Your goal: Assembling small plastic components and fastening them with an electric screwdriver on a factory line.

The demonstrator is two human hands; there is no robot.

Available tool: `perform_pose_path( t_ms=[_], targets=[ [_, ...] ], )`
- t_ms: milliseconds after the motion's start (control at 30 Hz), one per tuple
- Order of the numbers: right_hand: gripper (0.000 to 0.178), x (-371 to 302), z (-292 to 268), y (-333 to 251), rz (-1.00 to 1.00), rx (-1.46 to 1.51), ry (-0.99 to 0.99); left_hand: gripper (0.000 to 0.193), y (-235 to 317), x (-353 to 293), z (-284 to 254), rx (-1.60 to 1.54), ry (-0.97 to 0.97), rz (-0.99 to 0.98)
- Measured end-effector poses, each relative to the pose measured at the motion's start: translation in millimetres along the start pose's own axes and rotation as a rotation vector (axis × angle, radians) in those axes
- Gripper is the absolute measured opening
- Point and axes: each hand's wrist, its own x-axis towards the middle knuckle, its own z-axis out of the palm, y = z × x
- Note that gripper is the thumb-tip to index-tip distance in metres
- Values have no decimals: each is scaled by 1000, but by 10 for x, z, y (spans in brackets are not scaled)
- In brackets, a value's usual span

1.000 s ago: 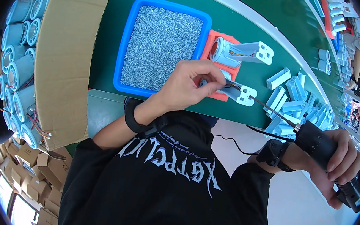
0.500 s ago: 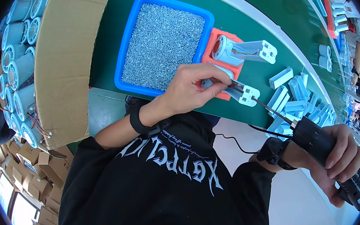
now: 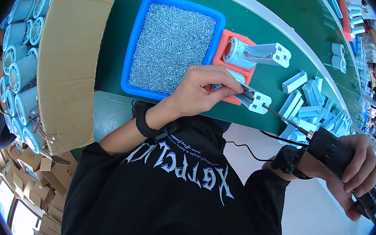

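A pale blue part with a round cylinder and a trough-shaped arm (image 3: 258, 102) lies in the near half of an orange-red holder (image 3: 226, 35). Thumb and forefinger of my left hand (image 3: 202, 90) are pinched together over its trough, where wires run; what lies between the fingertips is hidden. My right hand (image 3: 358, 168) is wrapped round a black electric screwdriver (image 3: 330, 148). Its long thin bit reaches a hole in the trough's end plate. A second such part (image 3: 241, 53) rests in the far half of the holder, untouched.
A blue tray (image 3: 126, 66) full of small screws stands left of the holder on the green table (image 3: 116, 42). Loose pale blue trough pieces (image 3: 310, 95) are heaped at the right. Cardboard (image 3: 69, 60) and stacked cylinders (image 3: 22, 72) flank the left. A black cable hangs below the screwdriver.
The screwdriver and my right hand have shifted slightly right and down in the picture. My left hand keeps its pinch, and the bit stays at the end plate.
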Motion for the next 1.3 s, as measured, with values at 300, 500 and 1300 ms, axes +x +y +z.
perform_pose_path(
  t_ms=[300,500,1300],
  targets=[
    [45,1,28,-17,31,39,-16,12,29,-46,31,223,0,139],
    [36,44,116,39,48,0,-97,13,194,-22,-181,438,95,395],
    [38,37,266,357,217,-6,-426,28,93,-54,-682,827,-55,-98]
  ],
)
